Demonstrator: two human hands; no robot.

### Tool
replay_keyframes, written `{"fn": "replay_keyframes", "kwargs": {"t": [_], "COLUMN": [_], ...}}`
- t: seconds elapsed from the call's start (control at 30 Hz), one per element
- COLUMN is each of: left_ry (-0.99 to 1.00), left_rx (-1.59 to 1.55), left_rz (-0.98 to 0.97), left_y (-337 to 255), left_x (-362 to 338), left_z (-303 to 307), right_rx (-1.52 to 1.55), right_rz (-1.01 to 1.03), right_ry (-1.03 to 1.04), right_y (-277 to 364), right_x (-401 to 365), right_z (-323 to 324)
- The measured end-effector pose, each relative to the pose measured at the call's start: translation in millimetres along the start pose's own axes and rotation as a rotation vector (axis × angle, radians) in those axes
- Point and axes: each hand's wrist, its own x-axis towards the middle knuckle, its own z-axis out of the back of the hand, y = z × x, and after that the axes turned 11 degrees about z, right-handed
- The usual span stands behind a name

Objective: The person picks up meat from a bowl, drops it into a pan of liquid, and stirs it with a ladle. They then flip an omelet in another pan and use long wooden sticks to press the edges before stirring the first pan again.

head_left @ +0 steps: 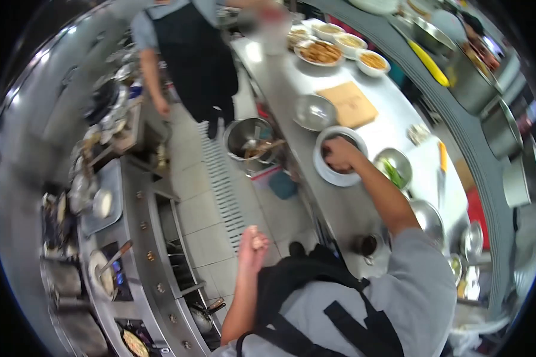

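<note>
My right hand (pixel 341 153) reaches down into a white bowl (pixel 326 172) on the steel counter (pixel 304 143); its fingertips and whatever they touch inside are hidden. Over the floor, clear of the counter, my left hand (pixel 254 247) is raised with its fingers curled round something small and pale that I cannot make out. Behind the white bowl stands an empty-looking metal bowl (pixel 315 112), with a brown block or package (pixel 348 104) beside it. A metal bowl of green vegetables (pixel 393 170) sits right of the white bowl.
Bowls of food (pixel 320 53) line the counter's far end. A knife (pixel 442 169) lies on a white board (pixel 423 172) at the right. Another person (pixel 193 59) stands at the upper left. A stove with a pan (pixel 103 275) is on the left; a large pot (pixel 248 138) stands beside the counter.
</note>
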Motion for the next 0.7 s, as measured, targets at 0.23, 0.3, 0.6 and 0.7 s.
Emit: {"fn": "replay_keyframes", "kwargs": {"t": [0.23, 0.3, 0.6, 0.7], "left_ry": [-0.072, -0.068, -0.085, -0.049], "left_rx": [-0.003, -0.011, -0.005, 0.009], "left_rz": [0.003, 0.009, 0.008, 0.001], "left_y": [18, 21, 18, 14], "left_x": [-22, -23, -15, -16], "left_z": [12, 15, 5, -7], "right_rx": [-0.228, -0.338, -0.14, 0.363], "right_rz": [-0.087, -0.172, -0.224, -0.174], "right_ry": [0.16, 0.189, -0.054, -0.271], "right_y": [7, 7, 5, -30], "right_x": [-8, -4, 2, 1], "right_z": [3, -1, -7, -2]}}
